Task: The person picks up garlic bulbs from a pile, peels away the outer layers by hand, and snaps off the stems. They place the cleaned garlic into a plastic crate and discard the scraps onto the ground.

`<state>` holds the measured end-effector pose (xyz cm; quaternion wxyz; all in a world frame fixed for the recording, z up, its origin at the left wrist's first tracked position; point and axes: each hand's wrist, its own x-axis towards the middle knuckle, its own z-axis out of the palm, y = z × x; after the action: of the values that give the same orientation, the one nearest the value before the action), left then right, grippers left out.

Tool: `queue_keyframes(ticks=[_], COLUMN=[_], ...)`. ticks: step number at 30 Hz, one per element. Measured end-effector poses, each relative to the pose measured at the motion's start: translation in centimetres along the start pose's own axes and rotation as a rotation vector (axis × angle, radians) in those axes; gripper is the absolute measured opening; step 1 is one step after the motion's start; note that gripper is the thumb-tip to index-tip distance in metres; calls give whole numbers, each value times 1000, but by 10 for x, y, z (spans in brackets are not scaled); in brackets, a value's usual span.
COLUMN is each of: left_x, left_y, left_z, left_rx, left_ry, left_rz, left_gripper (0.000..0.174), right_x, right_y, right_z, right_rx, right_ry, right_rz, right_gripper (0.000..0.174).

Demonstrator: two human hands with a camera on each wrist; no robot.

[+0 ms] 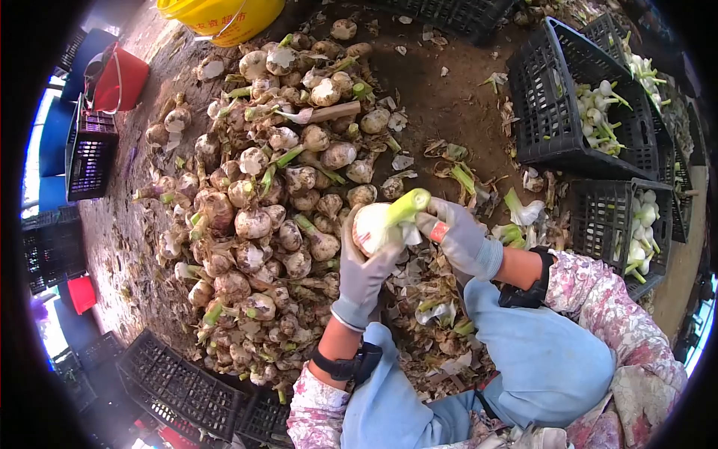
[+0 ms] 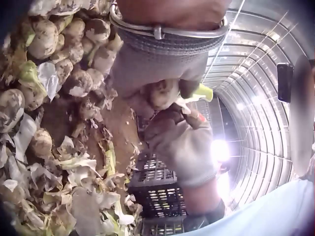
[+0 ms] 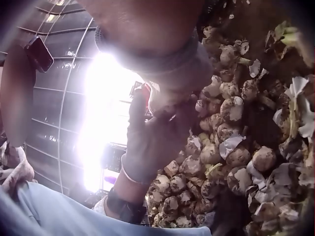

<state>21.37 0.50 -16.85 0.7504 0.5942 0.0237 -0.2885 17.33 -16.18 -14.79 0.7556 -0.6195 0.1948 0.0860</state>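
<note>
A garlic bulb (image 1: 369, 227) with a thick green cut stem (image 1: 409, 205) is held up over the heap. My gloved left hand (image 1: 362, 275) grips the bulb from below and the side, thumb against its white face. Beside the stem, the curled fingers of my gloved right hand (image 1: 462, 241) pinch loose white skin (image 1: 411, 234) at the bulb. In the left wrist view the bulb's brownish, soil-marked side (image 2: 163, 93) shows under the left hand (image 2: 147, 66), with the right hand (image 2: 183, 145) close by the stem. The right wrist view hides most of the bulb behind the hands.
A large heap of unpeeled garlic (image 1: 254, 224) covers the ground at left. Peeled skins (image 1: 441, 344) lie between the legs. Black crates (image 1: 550, 97) with white garlic (image 1: 598, 112) stand at right. A yellow bucket (image 1: 247, 22) and a red bucket (image 1: 123, 78) stand at the far side.
</note>
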Motion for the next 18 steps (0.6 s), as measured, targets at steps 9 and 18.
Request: queue_keyframes(ticks=[9, 18], left_x=[-10, -4], left_y=[20, 9], left_z=[-2, 6], left_rx=[-533, -79], left_ry=[-355, 7], left_rz=[-203, 1], left_gripper=[72, 70], right_x=[17, 13], right_y=[3, -7], right_z=[-26, -1], right_rx=[371, -393], right_ry=[-68, -68], right_rz=[171, -468], right_gripper=[29, 34])
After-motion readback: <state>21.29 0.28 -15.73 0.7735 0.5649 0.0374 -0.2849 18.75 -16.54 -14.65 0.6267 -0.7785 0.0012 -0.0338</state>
